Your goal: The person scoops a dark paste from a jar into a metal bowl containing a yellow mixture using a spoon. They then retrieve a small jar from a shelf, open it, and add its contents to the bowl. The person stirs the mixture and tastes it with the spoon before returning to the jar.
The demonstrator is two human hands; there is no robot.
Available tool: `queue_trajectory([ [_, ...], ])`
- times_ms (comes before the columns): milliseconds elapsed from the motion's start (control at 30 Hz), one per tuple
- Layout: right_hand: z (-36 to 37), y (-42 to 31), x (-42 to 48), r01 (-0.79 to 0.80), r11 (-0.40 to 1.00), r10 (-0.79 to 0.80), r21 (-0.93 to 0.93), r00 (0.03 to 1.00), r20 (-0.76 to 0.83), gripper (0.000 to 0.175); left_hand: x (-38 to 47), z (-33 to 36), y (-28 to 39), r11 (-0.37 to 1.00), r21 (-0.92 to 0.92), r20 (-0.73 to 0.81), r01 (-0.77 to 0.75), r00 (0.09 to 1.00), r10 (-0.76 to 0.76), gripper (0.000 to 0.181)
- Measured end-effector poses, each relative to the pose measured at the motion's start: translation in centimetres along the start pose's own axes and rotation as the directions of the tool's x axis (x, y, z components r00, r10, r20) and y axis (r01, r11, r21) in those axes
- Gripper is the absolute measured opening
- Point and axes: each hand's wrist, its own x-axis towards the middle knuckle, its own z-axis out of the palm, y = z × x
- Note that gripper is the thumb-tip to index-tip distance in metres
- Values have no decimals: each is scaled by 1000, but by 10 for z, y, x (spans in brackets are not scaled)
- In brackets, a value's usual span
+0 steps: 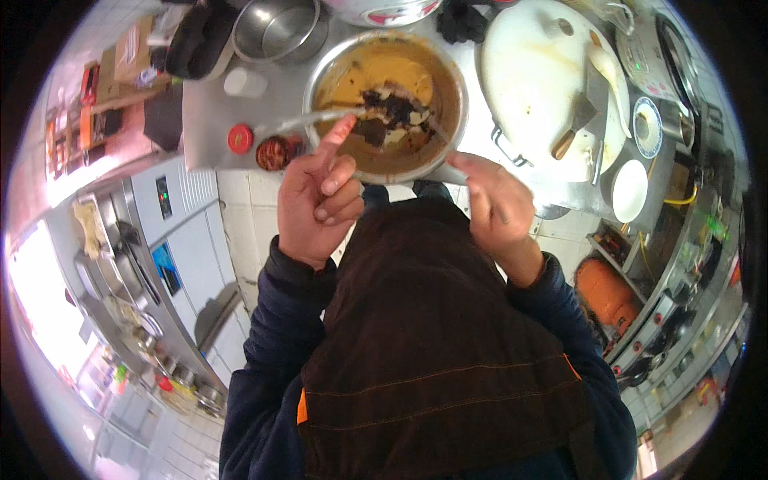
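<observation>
A steel bowl (463, 114) holds orange-brown paste with a dark, lumpy heap and pale patches in its middle. My left hand (318, 198) is at the bowl's near left edge, index finger extended with a red smear, the other fingers curled and no object visible in them. A long, pale, blurred utensil (300, 122) runs past that fingertip into the bowl; contact is unclear. At the near right rim, my right hand (501, 204) grips a thin utensil (441, 135) that reaches into the paste. An uncapped jar (276, 153) with reddish contents stands left of the bowl, near a red lid (240, 138).
A steel pot (277, 30) and a white cup (245, 82) stand at the left. On the right are a large whitish board (528, 78) with a cleaver (582, 111), a white bowl (630, 191) and a patterned bowl (648, 127). An orange cylinder (606, 297) is below.
</observation>
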Motion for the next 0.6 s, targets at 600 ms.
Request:
queue_trajectory([
  [600,3,-29,-26,-29,978,75,204,973,-219,31,-67,-183,-13,276,822,5,-498,492,871,71],
])
